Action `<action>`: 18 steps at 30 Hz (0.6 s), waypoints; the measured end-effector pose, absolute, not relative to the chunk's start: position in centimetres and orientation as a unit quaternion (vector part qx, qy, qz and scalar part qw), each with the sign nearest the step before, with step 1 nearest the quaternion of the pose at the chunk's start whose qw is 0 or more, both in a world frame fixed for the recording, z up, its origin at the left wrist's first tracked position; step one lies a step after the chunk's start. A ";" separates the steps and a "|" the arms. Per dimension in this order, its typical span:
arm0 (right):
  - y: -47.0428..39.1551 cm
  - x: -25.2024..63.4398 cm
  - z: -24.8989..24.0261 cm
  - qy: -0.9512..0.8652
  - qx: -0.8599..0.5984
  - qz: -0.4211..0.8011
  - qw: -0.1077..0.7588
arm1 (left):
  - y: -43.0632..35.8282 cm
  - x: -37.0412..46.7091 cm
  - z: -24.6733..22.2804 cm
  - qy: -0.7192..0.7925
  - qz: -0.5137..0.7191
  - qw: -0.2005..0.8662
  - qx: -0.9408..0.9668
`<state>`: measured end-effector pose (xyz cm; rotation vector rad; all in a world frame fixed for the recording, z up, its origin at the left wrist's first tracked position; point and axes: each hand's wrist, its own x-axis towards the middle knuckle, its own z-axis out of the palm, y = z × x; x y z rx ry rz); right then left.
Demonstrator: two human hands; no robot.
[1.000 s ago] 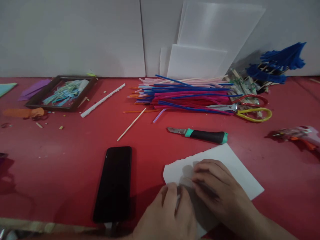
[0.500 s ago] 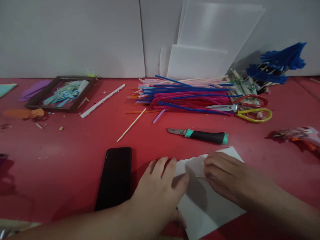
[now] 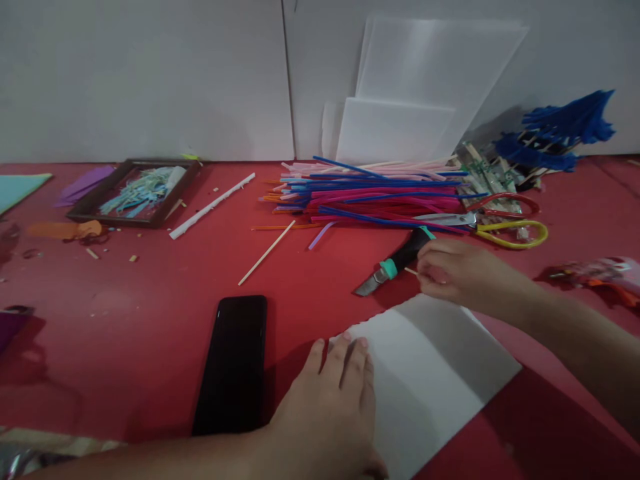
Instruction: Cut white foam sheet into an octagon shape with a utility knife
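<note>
Head view here, looking down at a red table (image 3: 125, 313) full of craft bits. The left hand (image 3: 330, 407) lies flat, fingers spread and loose, pressing the near-left corner of a white sheet (image 3: 435, 373) that sits just in front of the person, right beside a black phone (image 3: 233, 363). The right hand (image 3: 453, 273) is curled over the handle end of a utility knife (image 3: 393, 263) that lies angled just beyond the sheet's far edge, and a thin wooden stick (image 3: 411, 271) pokes out from under the fingers — I can't tell for sure whether they've closed on the knife, the stick, or both. My read on handling: the sheet looks light and fairly stiff, like foam board or card, so it would slide on the table unless pinned flat, and the jagged far edge suggests it tears or dents easily. The knife looks light with a grippy dark handle and teal collar — that's the part to hold, well back from the bare blade pointing toward the phone side. Behind it all sit a pile of coloured pipe cleaners (image 3: 370, 193) and scissors (image 3: 490, 217).
</note>
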<state>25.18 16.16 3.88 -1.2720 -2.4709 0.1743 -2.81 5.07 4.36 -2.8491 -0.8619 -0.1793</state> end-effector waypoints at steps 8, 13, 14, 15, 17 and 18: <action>12.5 22.8 4.5 -0.876 -0.412 0.092 0.232 | 3.3 -3.0 3.8 -0.368 -0.120 0.137 -0.912; 10.1 19.4 5.1 -0.919 -0.313 0.093 0.221 | 1.8 -1.9 3.2 -0.371 -0.101 0.173 -0.907; 9.8 19.0 5.0 -0.924 -0.307 0.092 0.209 | 1.6 -1.8 3.2 -0.353 -0.094 0.184 -0.912; 9.6 18.6 4.9 -0.926 -0.307 0.093 0.200 | 1.4 -1.7 3.3 -0.339 -0.095 0.196 -0.915; 9.2 18.1 4.6 -0.923 -0.315 0.108 0.193 | 1.3 -1.5 3.5 -0.327 -0.111 0.219 -0.913; 9.0 17.9 4.4 -0.920 -0.318 0.118 0.194 | 1.3 -1.4 3.6 -0.326 -0.121 0.226 -0.910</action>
